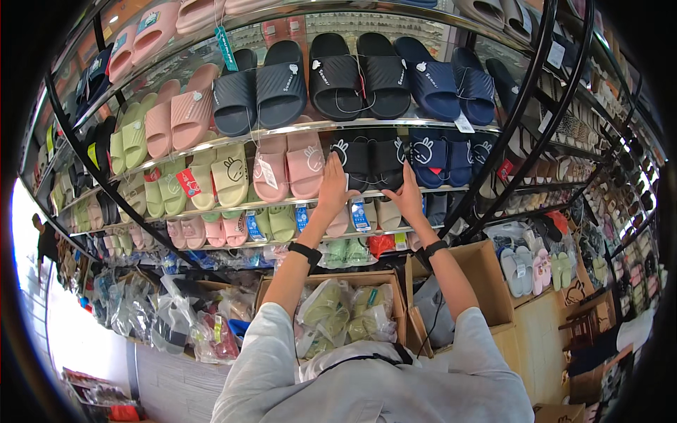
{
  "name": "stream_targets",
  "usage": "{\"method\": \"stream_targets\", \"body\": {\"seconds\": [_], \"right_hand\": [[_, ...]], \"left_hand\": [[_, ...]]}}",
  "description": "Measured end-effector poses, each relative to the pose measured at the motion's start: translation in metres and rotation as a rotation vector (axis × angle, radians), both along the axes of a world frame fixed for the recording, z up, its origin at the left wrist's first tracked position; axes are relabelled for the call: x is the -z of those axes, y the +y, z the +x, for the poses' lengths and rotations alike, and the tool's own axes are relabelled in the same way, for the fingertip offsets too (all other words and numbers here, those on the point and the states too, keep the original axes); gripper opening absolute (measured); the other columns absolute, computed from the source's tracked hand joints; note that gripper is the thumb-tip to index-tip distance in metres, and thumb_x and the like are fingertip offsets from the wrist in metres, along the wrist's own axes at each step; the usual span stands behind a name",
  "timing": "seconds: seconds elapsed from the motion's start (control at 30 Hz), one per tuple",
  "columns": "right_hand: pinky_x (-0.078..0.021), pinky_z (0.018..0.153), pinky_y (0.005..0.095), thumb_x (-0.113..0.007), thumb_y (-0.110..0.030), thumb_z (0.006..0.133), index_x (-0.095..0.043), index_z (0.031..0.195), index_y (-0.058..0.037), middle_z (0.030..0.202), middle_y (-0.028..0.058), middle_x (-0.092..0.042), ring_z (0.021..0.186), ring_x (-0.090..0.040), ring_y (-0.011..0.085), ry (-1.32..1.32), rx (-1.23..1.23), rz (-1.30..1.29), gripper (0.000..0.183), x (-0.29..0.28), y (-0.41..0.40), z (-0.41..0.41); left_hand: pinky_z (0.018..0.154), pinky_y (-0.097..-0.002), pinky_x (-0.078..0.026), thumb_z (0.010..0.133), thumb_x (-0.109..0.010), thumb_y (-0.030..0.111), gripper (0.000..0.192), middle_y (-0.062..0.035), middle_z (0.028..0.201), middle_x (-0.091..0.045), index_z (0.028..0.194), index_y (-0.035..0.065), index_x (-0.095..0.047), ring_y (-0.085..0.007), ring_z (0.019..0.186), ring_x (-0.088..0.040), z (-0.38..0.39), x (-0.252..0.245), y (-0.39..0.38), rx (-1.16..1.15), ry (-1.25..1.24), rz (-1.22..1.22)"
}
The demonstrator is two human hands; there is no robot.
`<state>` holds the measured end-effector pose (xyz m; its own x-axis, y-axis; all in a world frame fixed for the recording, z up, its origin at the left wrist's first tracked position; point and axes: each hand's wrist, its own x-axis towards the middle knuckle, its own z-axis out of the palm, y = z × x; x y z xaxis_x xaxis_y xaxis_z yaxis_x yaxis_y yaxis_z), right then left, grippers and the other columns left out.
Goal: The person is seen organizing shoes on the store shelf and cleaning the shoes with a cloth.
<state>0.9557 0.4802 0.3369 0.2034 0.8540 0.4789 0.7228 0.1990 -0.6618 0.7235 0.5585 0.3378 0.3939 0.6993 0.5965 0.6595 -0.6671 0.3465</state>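
Note:
A pair of black slide sandals with white rabbit drawings [368, 161] stands on the second shelf. My left hand [334, 185] lies flat along their left side, by the pink rabbit slides [305, 166]. At their right side is my right hand [407, 193], beside the navy rabbit slides [433, 158]. Both thumbs point inward at the shelf's edge, and the pair sits between my palms. Whether the fingers press on the slides is hard to tell. Black bands circle both wrists. On the shelf above stand black slides with white lettering [359, 79].
Shelves of slippers stretch to both sides, framed by black metal posts [521, 116]. Below my forearms, a cardboard box [264, 288] holds bagged green slippers [328, 306]. An open cardboard box [476, 280] stands right of it. Bagged footwear [169, 312] is heaped at the left.

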Motion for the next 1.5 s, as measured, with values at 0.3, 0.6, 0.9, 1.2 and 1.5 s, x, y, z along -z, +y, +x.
{"method": "stream_targets", "body": {"seconds": [0.3, 0.6, 0.9, 1.2, 1.5], "right_hand": [[-0.0569, 0.091, 0.0423, -0.086, -0.01, 0.077, -0.019, 0.162, -0.0006, 0.161, 0.0289, -0.032, 0.124, -0.059, 0.0466, -0.072, 0.045, -0.001, 0.108, 0.009, -0.004, -0.003], [-0.0559, 0.069, 0.0305, -0.074, -0.004, 0.09, -0.035, 0.156, -0.0003, 0.154, 0.0224, -0.044, 0.082, -0.07, 0.0227, -0.375, 0.001, 0.321, 0.076, 0.11, -0.098, -0.002], [-0.0552, 0.083, 0.0426, -0.071, -0.02, 0.096, -0.041, 0.155, -0.0076, 0.111, 0.0134, -0.067, 0.091, -0.067, 0.0316, -0.009, 0.027, -0.245, 0.067, 0.2, -0.207, -0.019], [-0.05, 0.098, 0.0446, -0.071, -0.019, 0.095, -0.05, 0.142, 0.0029, 0.127, 0.0213, -0.063, 0.115, -0.062, 0.0374, -0.102, 0.009, 0.007, 0.056, 0.141, -0.144, 0.001], [-0.044, 0.106, 0.0467, -0.077, -0.025, 0.091, -0.043, 0.145, 0.0097, 0.133, 0.0281, -0.054, 0.124, -0.053, 0.0452, -0.128, 0.056, 0.397, 0.073, 0.012, -0.034, 0.001]], "left_hand": [[0.125, -0.0461, -0.029, 0.069, -0.093, 0.022, 0.124, -0.035, 0.162, -0.023, 0.158, -0.0123, -0.013, -0.0473, 0.151, -0.027, -0.005, 0.002, -0.012, 0.019, -0.074, 0.006], [0.121, -0.0479, -0.033, 0.087, -0.079, 0.019, 0.095, -0.0333, 0.158, -0.03, 0.156, -0.0106, -0.021, -0.0485, 0.146, -0.033, -0.016, 0.074, -0.115, 0.036, -0.216, -0.049], [0.116, -0.0505, -0.037, 0.092, -0.075, 0.018, 0.082, -0.0322, 0.15, -0.036, 0.152, -0.0109, -0.027, -0.0503, 0.139, -0.039, -0.02, 0.1, -0.147, 0.027, -0.313, -0.181], [0.114, -0.0509, -0.038, 0.091, -0.076, 0.021, 0.082, -0.0339, 0.145, -0.043, 0.151, -0.0108, -0.029, -0.0488, 0.134, -0.043, -0.012, 0.056, -0.127, -0.03, -0.426, -0.072], [0.117, -0.0495, -0.036, 0.089, -0.078, 0.026, 0.087, -0.0356, 0.147, -0.042, 0.15, -0.0124, -0.029, -0.0493, 0.139, -0.041, 0.02, -0.012, -0.068, -0.151, -0.373, 0.012]]}}
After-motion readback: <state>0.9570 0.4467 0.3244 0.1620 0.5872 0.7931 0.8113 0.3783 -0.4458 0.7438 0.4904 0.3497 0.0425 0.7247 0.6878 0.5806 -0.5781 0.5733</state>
